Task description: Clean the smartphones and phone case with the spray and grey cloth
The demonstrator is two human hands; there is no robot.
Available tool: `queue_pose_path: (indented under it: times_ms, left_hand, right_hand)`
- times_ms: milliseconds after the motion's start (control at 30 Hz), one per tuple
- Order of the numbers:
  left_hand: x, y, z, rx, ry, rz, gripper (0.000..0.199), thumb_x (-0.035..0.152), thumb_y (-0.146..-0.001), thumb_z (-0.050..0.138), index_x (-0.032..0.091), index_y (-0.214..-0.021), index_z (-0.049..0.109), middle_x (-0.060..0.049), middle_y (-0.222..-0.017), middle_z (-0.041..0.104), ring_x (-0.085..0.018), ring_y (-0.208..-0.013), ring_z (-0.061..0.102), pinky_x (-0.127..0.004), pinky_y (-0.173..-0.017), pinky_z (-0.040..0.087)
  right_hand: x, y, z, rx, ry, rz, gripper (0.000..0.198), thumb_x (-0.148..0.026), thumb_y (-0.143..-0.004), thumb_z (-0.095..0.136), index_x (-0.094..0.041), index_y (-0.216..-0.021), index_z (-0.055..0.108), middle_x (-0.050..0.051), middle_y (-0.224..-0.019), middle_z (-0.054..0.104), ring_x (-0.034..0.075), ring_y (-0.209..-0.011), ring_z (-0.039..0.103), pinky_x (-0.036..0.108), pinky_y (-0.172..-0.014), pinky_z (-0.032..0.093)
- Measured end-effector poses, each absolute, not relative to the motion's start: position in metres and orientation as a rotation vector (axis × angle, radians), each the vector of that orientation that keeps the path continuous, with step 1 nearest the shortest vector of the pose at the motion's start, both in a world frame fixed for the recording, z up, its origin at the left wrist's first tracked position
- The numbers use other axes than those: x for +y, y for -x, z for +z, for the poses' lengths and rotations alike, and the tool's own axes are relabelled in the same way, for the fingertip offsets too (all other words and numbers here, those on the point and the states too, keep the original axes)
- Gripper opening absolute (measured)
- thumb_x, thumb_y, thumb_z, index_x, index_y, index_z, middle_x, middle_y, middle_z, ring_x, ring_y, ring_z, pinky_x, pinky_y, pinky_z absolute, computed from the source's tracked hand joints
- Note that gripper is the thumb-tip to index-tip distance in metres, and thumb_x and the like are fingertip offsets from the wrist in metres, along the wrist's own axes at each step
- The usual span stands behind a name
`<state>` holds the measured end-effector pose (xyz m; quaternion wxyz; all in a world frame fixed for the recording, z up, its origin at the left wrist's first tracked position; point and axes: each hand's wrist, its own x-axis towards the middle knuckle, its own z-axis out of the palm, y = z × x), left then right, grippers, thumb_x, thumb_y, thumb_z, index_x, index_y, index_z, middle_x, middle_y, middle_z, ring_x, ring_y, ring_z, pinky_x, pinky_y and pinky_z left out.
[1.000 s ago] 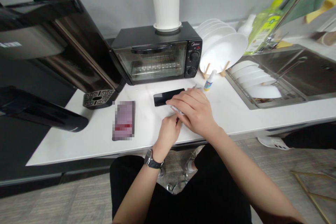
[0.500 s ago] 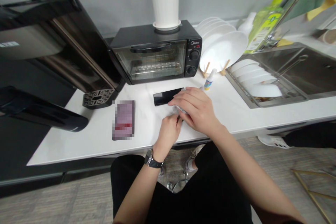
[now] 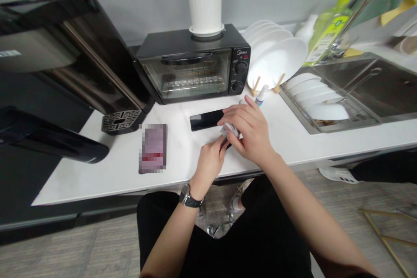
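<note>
Right fingers (image 3: 239, 115), pinching a crumpled whitish sheet (image 3: 230, 128), partly block a glossy black phone (image 3: 206, 120) and white spray bottle (image 3: 262, 94); left fingers (image 3: 216, 144) grip a dark object (image 3: 228, 145).

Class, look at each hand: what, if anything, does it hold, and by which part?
The left hand pinches a dark object, apparently by its near end. The right hand holds a white wad; where exactly is hidden.

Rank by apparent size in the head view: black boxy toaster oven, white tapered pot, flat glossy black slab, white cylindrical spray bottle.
1. Black boxy toaster oven
2. White tapered pot
3. Flat glossy black slab, partly behind right hand
4. White cylindrical spray bottle, also partly hidden
</note>
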<state>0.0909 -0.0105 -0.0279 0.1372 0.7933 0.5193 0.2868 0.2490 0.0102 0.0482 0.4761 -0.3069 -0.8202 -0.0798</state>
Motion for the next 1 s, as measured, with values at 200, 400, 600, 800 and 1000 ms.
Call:
queue_pose_path:
  times_ms: [200, 400, 600, 800, 1000]
  left_hand:
    - [-0.008, -0.091, -0.032, 1.541, -2.332, 0.77, 0.018, 0.017, -0.104, 0.059, 0.016, -0.103, 0.077, -0.01, -0.086, 0.081, -0.027, -0.076, 0.078, -0.032, -0.068, 0.056]
    - [-0.01, -0.089, -0.029, 1.356, -2.243, 0.997, 0.027, 0.024, -0.11, 0.054, 0.022, -0.133, 0.067, -0.005, -0.101, 0.082, -0.023, -0.086, 0.081, -0.029, -0.073, 0.058]
    - [-0.012, -0.086, -0.028, 1.33, -2.243, 0.952, 0.026, 0.02, -0.109, 0.052, 0.024, -0.131, 0.067, -0.003, -0.107, 0.082, -0.02, -0.089, 0.08, -0.027, -0.078, 0.059]
    - [-0.01, -0.087, -0.03, 1.497, -2.333, 0.763, 0.024, 0.029, -0.109, 0.055, 0.017, -0.114, 0.075, -0.008, -0.091, 0.082, -0.024, -0.08, 0.079, -0.03, -0.07, 0.055]
    - [-0.011, -0.09, -0.023, 1.645, -2.306, 0.606, 0.026, 0.037, -0.107, 0.06, 0.021, -0.106, 0.08, -0.01, -0.088, 0.083, -0.026, -0.079, 0.079, -0.03, -0.067, 0.049]
  right_hand:
    - [0.009, -0.244, 0.048, -2.023, 0.795, -0.226, 0.027, -0.026, -0.104, 0.05, -0.024, -0.126, 0.066, 0.005, -0.11, 0.076, 0.024, -0.099, 0.067, 0.043, -0.092, 0.048]
    - [0.02, -0.265, 0.047, -1.808, 1.168, -0.038, 0.033, -0.056, -0.098, 0.06, -0.023, -0.094, 0.064, 0.005, -0.089, 0.069, 0.024, -0.082, 0.063, 0.037, -0.073, 0.045]
    - [0.02, -0.278, 0.044, -1.785, 1.024, 0.042, 0.032, -0.04, -0.109, 0.044, -0.023, -0.093, 0.065, 0.006, -0.087, 0.071, 0.023, -0.081, 0.064, 0.038, -0.077, 0.048]
    - [0.013, -0.26, 0.054, -2.091, 0.762, -0.167, 0.029, -0.022, -0.107, 0.044, -0.023, -0.121, 0.069, 0.007, -0.112, 0.077, 0.024, -0.102, 0.069, 0.04, -0.089, 0.049]
    - [0.011, -0.259, 0.056, -1.984, 1.031, -0.129, 0.047, -0.039, -0.098, 0.06, -0.021, -0.142, 0.059, 0.003, -0.104, 0.079, 0.025, -0.091, 0.071, 0.039, -0.083, 0.048]
